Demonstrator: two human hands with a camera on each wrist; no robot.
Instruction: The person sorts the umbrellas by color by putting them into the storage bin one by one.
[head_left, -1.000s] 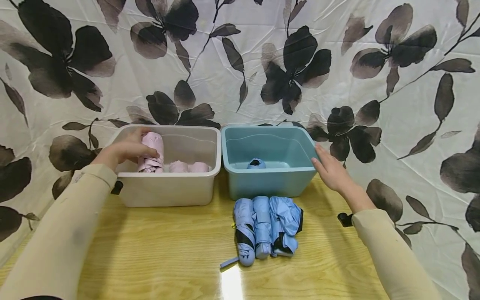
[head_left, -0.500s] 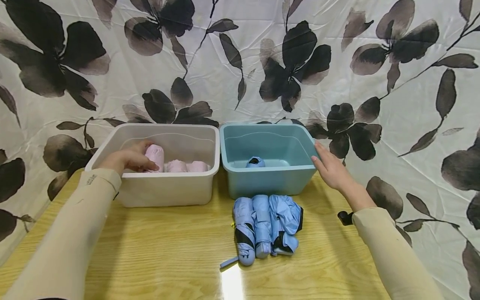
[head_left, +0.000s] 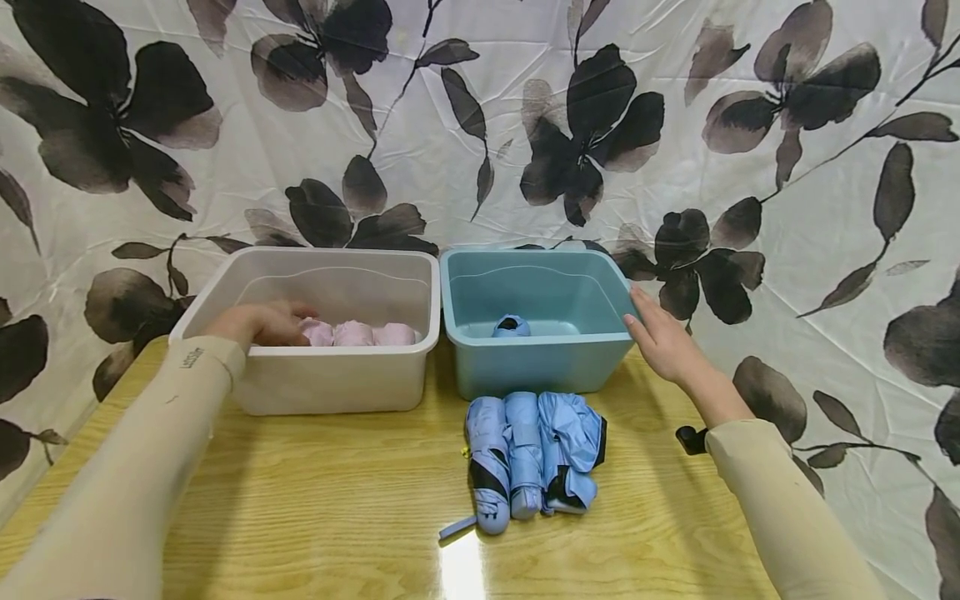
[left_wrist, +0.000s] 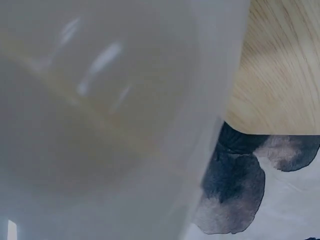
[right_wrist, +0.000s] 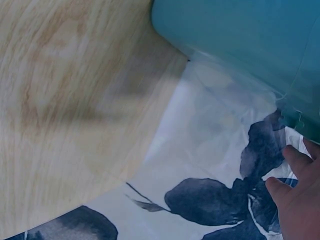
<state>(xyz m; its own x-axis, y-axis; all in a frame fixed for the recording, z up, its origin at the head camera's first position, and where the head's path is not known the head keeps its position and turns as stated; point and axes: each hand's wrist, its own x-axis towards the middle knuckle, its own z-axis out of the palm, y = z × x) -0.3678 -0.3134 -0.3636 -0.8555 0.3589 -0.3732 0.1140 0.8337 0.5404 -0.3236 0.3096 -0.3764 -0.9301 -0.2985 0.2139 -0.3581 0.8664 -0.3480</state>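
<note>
A wrinkled white cloth [head_left: 487, 117] printed with dark flowers hangs behind the table [head_left: 322, 500], whose glossy yellow top shows wood grain. Two cream sleeves [head_left: 780, 508] reach over it. The white bin [head_left: 337, 383], smooth plastic with rounded corners, stands beside the slightly narrower blue bin [head_left: 536, 371], likewise tapered. In front of the blue bin, three blue folded umbrellas [head_left: 526, 454] lie side by side, their thin fabric creased and marked with black. The hands are well apart: the right hand [head_left: 665, 340] rests straight-fingered against the blue bin's right rim, while the left hand [head_left: 261, 324] reaches inside the white bin and grips the leftmost pink roll [head_left: 318, 332], covering most of it. The near rim hides part of that hand. Two more pink rolls [head_left: 354, 333] sit alongside. A blue roll [head_left: 512, 327] with a dark centre lies inside the blue bin, its lower part behind the front rim. A thin blue strap [head_left: 457, 527] juts from the left umbrella.
</note>
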